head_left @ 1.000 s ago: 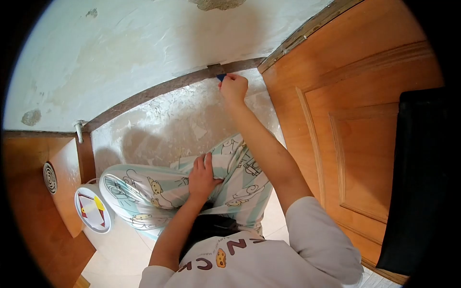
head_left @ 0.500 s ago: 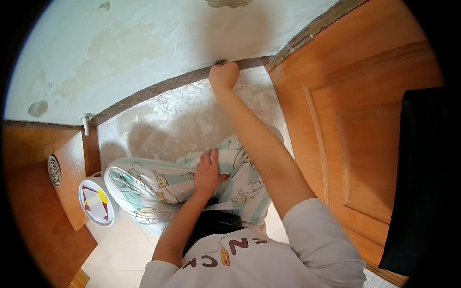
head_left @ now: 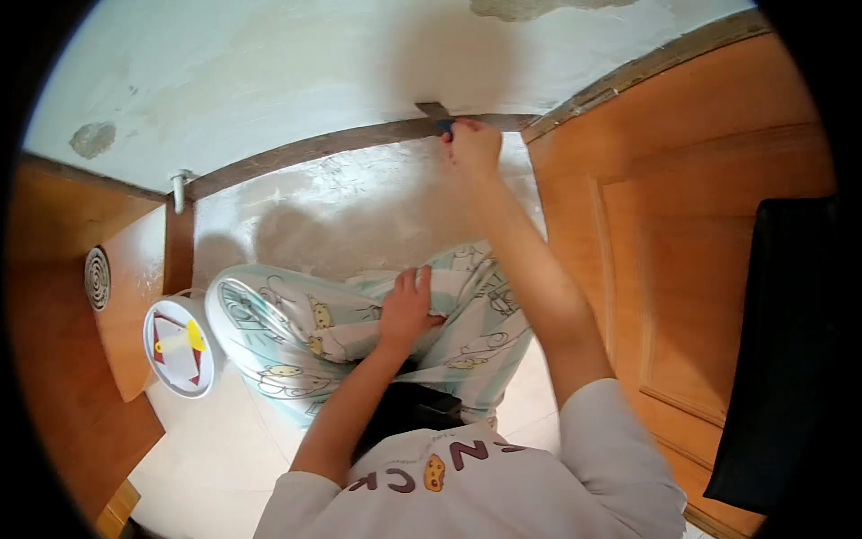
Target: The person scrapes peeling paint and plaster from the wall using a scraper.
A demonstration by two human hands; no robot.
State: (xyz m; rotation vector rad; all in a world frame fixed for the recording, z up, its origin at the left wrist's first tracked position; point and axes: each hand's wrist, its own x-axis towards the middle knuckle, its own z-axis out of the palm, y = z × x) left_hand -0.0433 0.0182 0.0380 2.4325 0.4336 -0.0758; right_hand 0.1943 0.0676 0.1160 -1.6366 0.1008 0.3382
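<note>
My right hand [head_left: 476, 145] is closed around the dark handle of a putty knife [head_left: 435, 110]. Its flat blade points up and left, against or close to the lower part of the whitish wall [head_left: 269, 81], just above the brown baseboard [head_left: 314, 150]. Whether the blade edge touches the wall I cannot tell. On my bent leg, over the striped pajama pants [head_left: 269, 332], rests my left hand [head_left: 410, 310] with its fingers apart and nothing in it. Bare, worn patches [head_left: 93, 139] mark the wall.
To the left stands a white bucket [head_left: 211, 382] with a red and yellow label on top. Behind it are a short pipe [head_left: 179, 190] and a wooden panel with a round vent [head_left: 97, 278]. A wooden door [head_left: 620, 269] and a black hanging item [head_left: 777, 359] flank my right.
My right hand has shifted right along the baseboard, and the putty knife blade now shows clearly. My left hand stays on the leg. The view has tilted slightly.
</note>
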